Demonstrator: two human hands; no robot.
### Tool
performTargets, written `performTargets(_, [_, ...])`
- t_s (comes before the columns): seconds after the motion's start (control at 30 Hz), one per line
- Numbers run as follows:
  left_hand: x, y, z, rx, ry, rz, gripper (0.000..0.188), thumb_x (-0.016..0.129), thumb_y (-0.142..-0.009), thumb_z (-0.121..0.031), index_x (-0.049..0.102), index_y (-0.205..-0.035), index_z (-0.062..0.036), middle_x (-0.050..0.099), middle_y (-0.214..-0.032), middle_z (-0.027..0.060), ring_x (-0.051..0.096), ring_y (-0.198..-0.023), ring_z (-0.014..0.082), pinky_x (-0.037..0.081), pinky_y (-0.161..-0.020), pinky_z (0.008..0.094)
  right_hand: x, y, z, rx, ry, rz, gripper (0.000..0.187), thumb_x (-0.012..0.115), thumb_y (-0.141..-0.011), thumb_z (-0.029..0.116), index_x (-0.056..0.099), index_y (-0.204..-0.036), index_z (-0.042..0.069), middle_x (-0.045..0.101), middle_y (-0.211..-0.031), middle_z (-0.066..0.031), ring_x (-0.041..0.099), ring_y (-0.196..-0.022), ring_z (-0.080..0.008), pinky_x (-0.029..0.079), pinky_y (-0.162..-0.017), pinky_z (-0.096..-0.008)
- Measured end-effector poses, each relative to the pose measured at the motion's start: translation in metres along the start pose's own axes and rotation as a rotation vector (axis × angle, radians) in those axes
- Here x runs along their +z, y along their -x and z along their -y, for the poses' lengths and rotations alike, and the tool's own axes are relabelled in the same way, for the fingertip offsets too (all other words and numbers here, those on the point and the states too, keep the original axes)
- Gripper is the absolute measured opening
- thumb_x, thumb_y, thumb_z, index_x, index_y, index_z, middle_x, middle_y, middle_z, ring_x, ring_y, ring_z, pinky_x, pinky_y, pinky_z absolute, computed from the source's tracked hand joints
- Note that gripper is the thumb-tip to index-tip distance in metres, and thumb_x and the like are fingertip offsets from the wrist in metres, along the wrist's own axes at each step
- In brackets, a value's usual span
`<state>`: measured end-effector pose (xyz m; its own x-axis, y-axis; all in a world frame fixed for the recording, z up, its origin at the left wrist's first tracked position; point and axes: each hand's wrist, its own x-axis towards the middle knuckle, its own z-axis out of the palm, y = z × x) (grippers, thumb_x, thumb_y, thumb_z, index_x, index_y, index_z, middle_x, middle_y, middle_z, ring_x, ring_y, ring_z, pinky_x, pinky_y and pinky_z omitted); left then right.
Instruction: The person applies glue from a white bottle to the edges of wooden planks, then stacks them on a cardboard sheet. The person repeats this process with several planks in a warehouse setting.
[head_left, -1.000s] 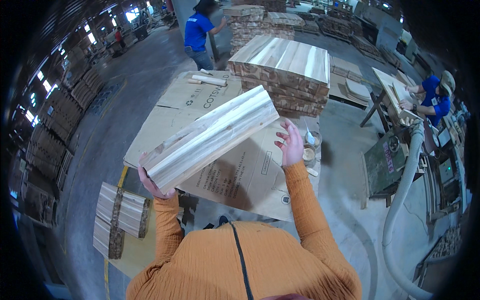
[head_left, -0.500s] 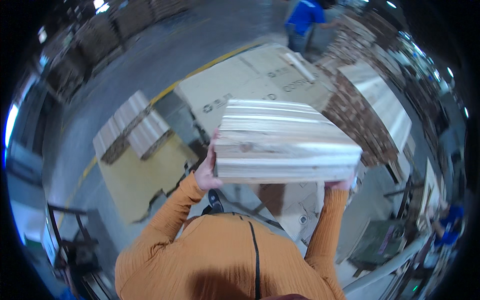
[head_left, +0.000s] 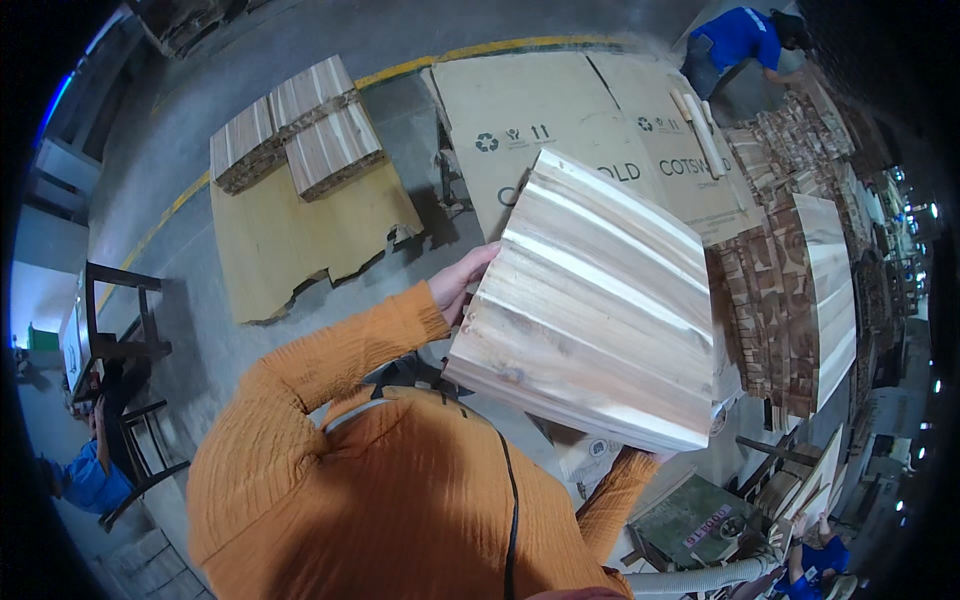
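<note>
A stack of striped, pale wooden panels (head_left: 600, 300) is held in front of my chest, its broad top face tilted and its layered edge showing on the near side. My left hand (head_left: 467, 280) grips its left edge, the fingers partly behind the wood. At the near right corner, my right hand (head_left: 660, 456) supports the stack from below, mostly hidden by it. Beyond the panels lie flattened cardboard sheets (head_left: 500, 90), partly covered by the stack.
Several panel stacks (head_left: 330, 150) rest on a yellowish board (head_left: 270, 240) at the left. Tall piles of wood (head_left: 765, 310) stand at right. A person in blue (head_left: 735, 45) bends at the far right; others are at lower left and lower right. A dark metal frame (head_left: 120, 320) stands at left.
The panel stack has turned clockwise and tilted, showing more of its broad face. My view has shifted, and the person at the far right now bends lower.
</note>
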<state>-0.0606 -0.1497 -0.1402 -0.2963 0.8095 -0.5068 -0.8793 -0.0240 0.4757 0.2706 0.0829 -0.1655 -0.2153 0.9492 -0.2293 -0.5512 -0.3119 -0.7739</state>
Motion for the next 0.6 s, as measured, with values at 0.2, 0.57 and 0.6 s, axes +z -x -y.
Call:
performTargets(0.2, [-0.039, -0.007, -0.033, 0.019, -0.011, -0.13, 0.05, 0.052, -0.088, -0.038, 0.051, -0.12, -0.0002, 0.056, -0.119, 0.0153, 0.054, -0.109, 0.0235, 0.044, -0.094, 0.0385, 0.011, 0.024, -0.014, 0.2, 0.001, -0.048, 0.056, 0.044, -0.089, 0.038, 0.037, -0.131, 0.002, 0.047, -0.126, -0.0204, 0.052, -0.109, -0.0351, 0.046, -0.088, -0.047])
performTargets(0.57, [-0.144, -0.008, -0.078, 0.001, 0.403, -0.088, 0.081, 0.042, -0.078, -0.07, 0.051, -0.123, -0.0024, 0.055, -0.119, 0.0178, 0.053, -0.109, 0.0313, 0.037, -0.098, 0.0448, 0.094, 0.092, -0.113, 0.264, 0.068, 0.038, 0.066, 0.046, -0.083, 0.051, 0.037, -0.133, 0.01, 0.041, -0.134, -0.0132, 0.042, -0.12, -0.0327, 0.036, -0.099, -0.0488])
performTargets(0.6, [-0.146, -0.006, -0.081, -0.007, 0.403, -0.143, 0.081, 0.041, -0.077, -0.071, 0.056, -0.117, -0.0023, 0.057, -0.117, 0.0158, 0.053, -0.109, 0.0293, 0.037, -0.098, 0.0445, 0.093, 0.101, -0.122, 0.285, -0.007, 0.092, 0.066, 0.047, -0.082, 0.051, 0.037, -0.133, 0.01, 0.04, -0.135, -0.0134, 0.041, -0.121, -0.0326, 0.036, -0.099, -0.0488])
